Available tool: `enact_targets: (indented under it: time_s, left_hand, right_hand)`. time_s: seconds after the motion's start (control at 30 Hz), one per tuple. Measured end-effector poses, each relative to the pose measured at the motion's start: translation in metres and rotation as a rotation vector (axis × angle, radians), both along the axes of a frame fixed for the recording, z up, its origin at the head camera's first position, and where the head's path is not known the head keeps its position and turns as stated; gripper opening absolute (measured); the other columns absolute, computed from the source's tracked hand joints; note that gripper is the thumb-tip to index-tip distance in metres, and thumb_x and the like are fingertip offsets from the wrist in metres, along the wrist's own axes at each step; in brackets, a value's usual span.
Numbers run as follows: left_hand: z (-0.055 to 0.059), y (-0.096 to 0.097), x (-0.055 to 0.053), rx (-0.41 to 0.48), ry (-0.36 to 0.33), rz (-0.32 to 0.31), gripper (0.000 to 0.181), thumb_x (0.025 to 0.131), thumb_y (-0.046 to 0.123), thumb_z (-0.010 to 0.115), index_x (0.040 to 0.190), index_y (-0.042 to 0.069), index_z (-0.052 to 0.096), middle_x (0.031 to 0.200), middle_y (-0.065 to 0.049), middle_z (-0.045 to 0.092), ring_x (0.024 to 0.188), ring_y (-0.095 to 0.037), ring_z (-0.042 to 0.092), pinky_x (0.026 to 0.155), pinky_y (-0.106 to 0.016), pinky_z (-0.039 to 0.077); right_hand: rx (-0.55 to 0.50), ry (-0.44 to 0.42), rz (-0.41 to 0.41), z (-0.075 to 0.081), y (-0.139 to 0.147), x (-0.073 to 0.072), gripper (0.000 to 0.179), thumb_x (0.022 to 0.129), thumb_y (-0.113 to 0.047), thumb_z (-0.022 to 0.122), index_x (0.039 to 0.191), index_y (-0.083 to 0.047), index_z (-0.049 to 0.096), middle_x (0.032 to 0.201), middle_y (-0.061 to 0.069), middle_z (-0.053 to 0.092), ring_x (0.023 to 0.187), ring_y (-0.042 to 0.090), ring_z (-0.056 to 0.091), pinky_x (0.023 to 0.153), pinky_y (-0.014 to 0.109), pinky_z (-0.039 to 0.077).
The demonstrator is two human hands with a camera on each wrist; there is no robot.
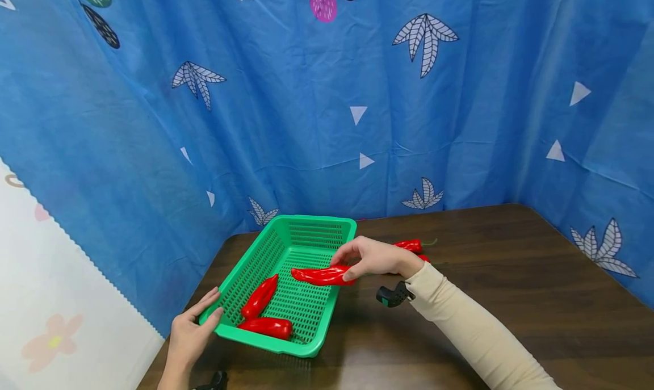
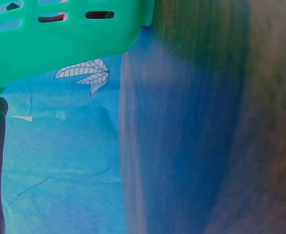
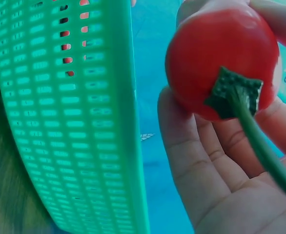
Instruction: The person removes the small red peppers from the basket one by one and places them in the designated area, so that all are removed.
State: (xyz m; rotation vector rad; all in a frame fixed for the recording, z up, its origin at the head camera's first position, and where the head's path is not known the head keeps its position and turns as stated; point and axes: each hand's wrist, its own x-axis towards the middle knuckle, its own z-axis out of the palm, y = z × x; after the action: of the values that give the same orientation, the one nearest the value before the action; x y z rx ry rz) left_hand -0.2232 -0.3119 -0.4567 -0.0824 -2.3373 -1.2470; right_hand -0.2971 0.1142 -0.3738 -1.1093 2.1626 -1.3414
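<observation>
In my right hand [image 1: 375, 258] I hold a long red chili pepper [image 1: 322, 275] above the right side of a green plastic basket [image 1: 321, 339]. The right wrist view shows the thick end of this pepper [image 3: 221, 58], with its green stem toward the camera and fingers and thumb around it. My left hand [image 1: 190, 328] grips the basket's near left corner, thumb and fingers at the rim. Two more red peppers lie inside the basket: one pepper [image 1: 260, 297] slants along the left, another pepper [image 1: 268, 327] lies by the near wall.
More red peppers [image 1: 409, 245] lie on the dark wooden table [image 1: 511, 276] behind my right forearm, partly hidden by it. A blue patterned curtain [image 1: 306, 123] hangs behind the table and along its sides.
</observation>
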Motion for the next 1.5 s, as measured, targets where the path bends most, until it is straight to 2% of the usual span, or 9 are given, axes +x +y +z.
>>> enact_targets:
  time_s: [0.13, 0.33, 0.53, 0.73, 0.9, 1.1, 1.33, 1.5]
  left_hand:
    - [-0.002, -0.001, -0.001, -0.003, -0.002, 0.006, 0.036, 0.088, 0.005, 0.075, 0.124, 0.001, 0.071, 0.122, 0.029, 0.059, 0.102, 0.026, 0.053, 0.08, -0.004, 0.05]
    - [-0.001, -0.001, -0.001, -0.017, 0.0, 0.008, 0.036, 0.088, 0.006, 0.075, 0.123, 0.001, 0.071, 0.122, 0.028, 0.06, 0.102, 0.026, 0.053, 0.081, -0.004, 0.05]
    - [0.001, -0.001, -0.002, -0.033, -0.016, 0.017, 0.036, 0.089, 0.008, 0.075, 0.125, 0.003, 0.071, 0.122, 0.029, 0.058, 0.102, 0.028, 0.051, 0.08, -0.004, 0.05]
    - [0.0, -0.001, 0.001, -0.016, -0.025, 0.034, 0.036, 0.089, 0.008, 0.075, 0.125, 0.003, 0.071, 0.119, 0.031, 0.058, 0.101, 0.028, 0.051, 0.079, -0.003, 0.05]
    - [0.0, -0.002, 0.003, -0.013, -0.023, 0.058, 0.036, 0.088, 0.006, 0.076, 0.123, 0.003, 0.072, 0.12, 0.028, 0.059, 0.098, 0.028, 0.052, 0.077, -0.003, 0.05]
    - [0.001, -0.003, 0.003, -0.029, -0.009, 0.046, 0.036, 0.088, 0.006, 0.075, 0.123, 0.002, 0.072, 0.122, 0.027, 0.06, 0.098, 0.028, 0.052, 0.077, -0.003, 0.05]
    - [0.003, -0.001, 0.001, -0.034, -0.012, 0.041, 0.036, 0.088, 0.006, 0.075, 0.124, 0.002, 0.071, 0.118, 0.034, 0.056, 0.098, 0.028, 0.052, 0.078, -0.003, 0.05]
    - [0.003, 0.0, 0.0, -0.039, -0.016, 0.039, 0.036, 0.088, 0.006, 0.075, 0.124, 0.002, 0.071, 0.118, 0.035, 0.056, 0.098, 0.028, 0.051, 0.078, -0.003, 0.049]
  right_hand:
    - [-0.039, -0.019, -0.005, -0.005, 0.008, 0.002, 0.035, 0.09, -0.01, 0.071, 0.124, -0.002, 0.068, 0.12, 0.012, 0.068, 0.104, 0.022, 0.062, 0.082, 0.032, 0.058]
    - [-0.088, -0.06, -0.067, -0.016, 0.025, 0.004, 0.037, 0.089, -0.01, 0.071, 0.125, -0.003, 0.068, 0.121, 0.014, 0.068, 0.104, 0.026, 0.061, 0.077, 0.034, 0.06]
    - [-0.139, -0.122, -0.108, -0.029, 0.04, 0.005, 0.037, 0.09, -0.01, 0.069, 0.126, -0.001, 0.066, 0.118, 0.015, 0.067, 0.102, 0.029, 0.063, 0.079, 0.037, 0.06]
    - [-0.157, -0.147, -0.139, -0.035, 0.047, 0.006, 0.037, 0.09, -0.01, 0.069, 0.126, -0.001, 0.066, 0.117, 0.014, 0.068, 0.102, 0.029, 0.064, 0.081, 0.039, 0.06]
    - [-0.145, -0.147, -0.167, -0.037, 0.049, 0.003, 0.036, 0.09, -0.009, 0.069, 0.125, -0.002, 0.067, 0.118, 0.015, 0.068, 0.102, 0.029, 0.064, 0.08, 0.039, 0.06]
    - [-0.099, -0.146, -0.202, -0.041, 0.058, -0.001, 0.038, 0.088, -0.011, 0.073, 0.125, -0.005, 0.068, 0.123, 0.016, 0.064, 0.106, 0.031, 0.059, 0.082, 0.041, 0.059]
    - [-0.062, -0.154, -0.248, -0.045, 0.074, -0.004, 0.04, 0.087, -0.013, 0.073, 0.126, -0.005, 0.068, 0.124, 0.016, 0.064, 0.109, 0.032, 0.057, 0.084, 0.046, 0.059]
    - [-0.039, -0.154, -0.269, -0.046, 0.085, -0.004, 0.038, 0.088, -0.012, 0.072, 0.126, -0.005, 0.068, 0.124, 0.015, 0.064, 0.108, 0.03, 0.056, 0.086, 0.051, 0.059]
